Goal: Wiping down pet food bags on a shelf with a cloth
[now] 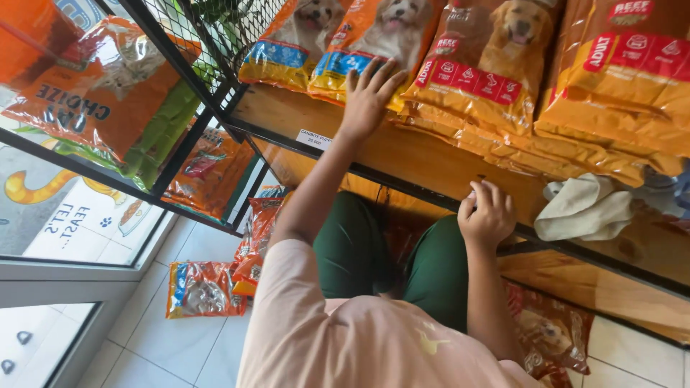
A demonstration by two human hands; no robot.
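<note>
My left hand (370, 93) reaches up with fingers spread and lies flat on the lower edge of an orange pet food bag with a white dog picture (381, 32). That bag leans on a wooden shelf (431, 162) among similar bags, one showing a golden dog (489, 65). My right hand (487, 215) is curled into a fist at the shelf's front edge, with nothing visible in it. A crumpled beige cloth (582, 208) lies on the shelf just right of that hand. My knees in green trousers (359, 251) are under the shelf.
A black wire rack (183, 43) on the left carries more orange and green bags (100, 93). Small orange bags (205, 287) lie on the white tiled floor, and another (550, 330) lies at the lower right. A glass window (65, 215) is at the far left.
</note>
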